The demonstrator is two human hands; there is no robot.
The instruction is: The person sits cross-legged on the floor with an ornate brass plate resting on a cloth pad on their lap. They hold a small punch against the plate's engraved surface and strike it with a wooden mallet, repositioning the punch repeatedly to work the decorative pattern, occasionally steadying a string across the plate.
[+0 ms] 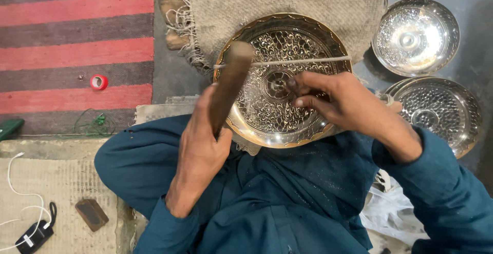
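Note:
A round engraved brass plate [267, 115] rests tilted against burlap cloth [287, 2], held by a taut string [318, 59] across its upper part. My left hand [197, 146] grips a brown wooden mallet handle [228, 82] that rises over the plate's left rim. My right hand [339, 100] lies on the plate's right side, fingers pinched together near the centre; whether a small tool is between them is hard to tell. Blue sleeves cover both arms.
Two shiny engraved metal plates lie at the right, one [416, 36] above the other [441, 113]. A striped red rug [72, 49] with a red tape roll [99, 82] is at the left. A black charger [33, 236] and a small dark block [91, 214] lie lower left.

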